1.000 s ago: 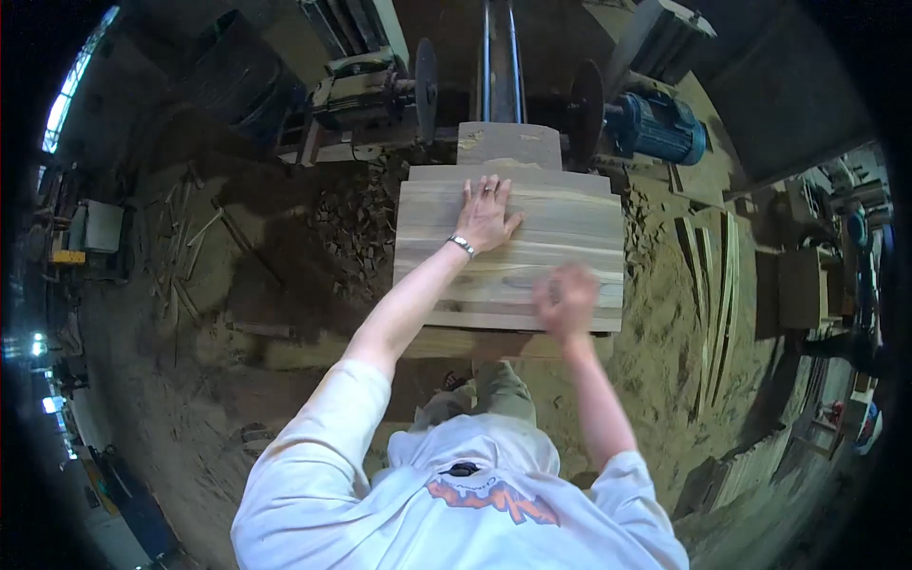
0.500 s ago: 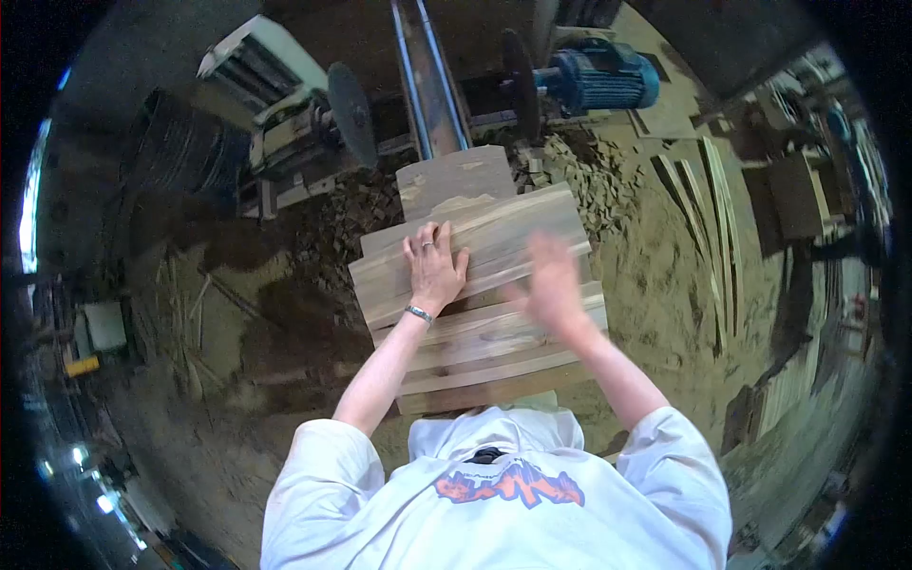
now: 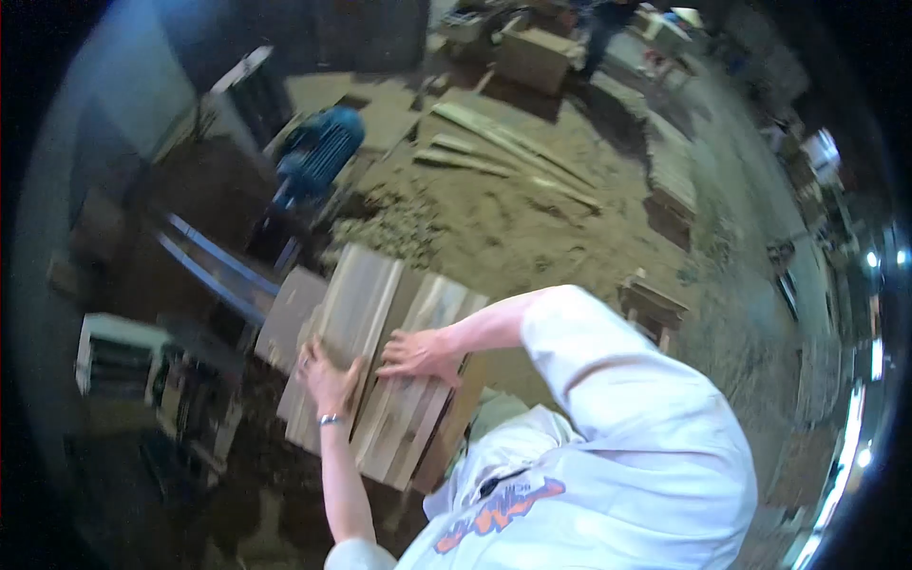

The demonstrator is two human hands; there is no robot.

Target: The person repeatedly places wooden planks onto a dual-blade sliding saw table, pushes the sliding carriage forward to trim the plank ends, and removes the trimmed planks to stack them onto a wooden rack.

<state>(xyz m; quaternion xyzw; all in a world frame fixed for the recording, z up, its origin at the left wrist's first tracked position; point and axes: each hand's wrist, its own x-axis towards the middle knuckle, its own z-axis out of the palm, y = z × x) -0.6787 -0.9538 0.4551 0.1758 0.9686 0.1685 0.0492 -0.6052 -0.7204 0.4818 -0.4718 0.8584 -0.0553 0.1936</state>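
Note:
Several wooden boards (image 3: 353,302) lie side by side on a sliding carriage (image 3: 291,318), with a gap between two groups of them. My left hand (image 3: 329,382), with a ring and a wrist band, rests on the far group, its fingers spread. On the near group (image 3: 418,418) my right hand (image 3: 423,355) lies with fingers apart, close to the gap. Neither hand's fingers are wrapped round a board.
A blue motor (image 3: 321,152) stands beyond the boards, near the metal rails (image 3: 214,271). Long wooden strips (image 3: 513,152) and offcuts (image 3: 394,223) lie on the dusty floor. A person (image 3: 603,33) is at the top, beside a brown box (image 3: 534,59).
The view has swung round to the right, so the boards appear turned. The gap between the board groups shows more widely. My right hand, blurred before, now rests on the near boards.

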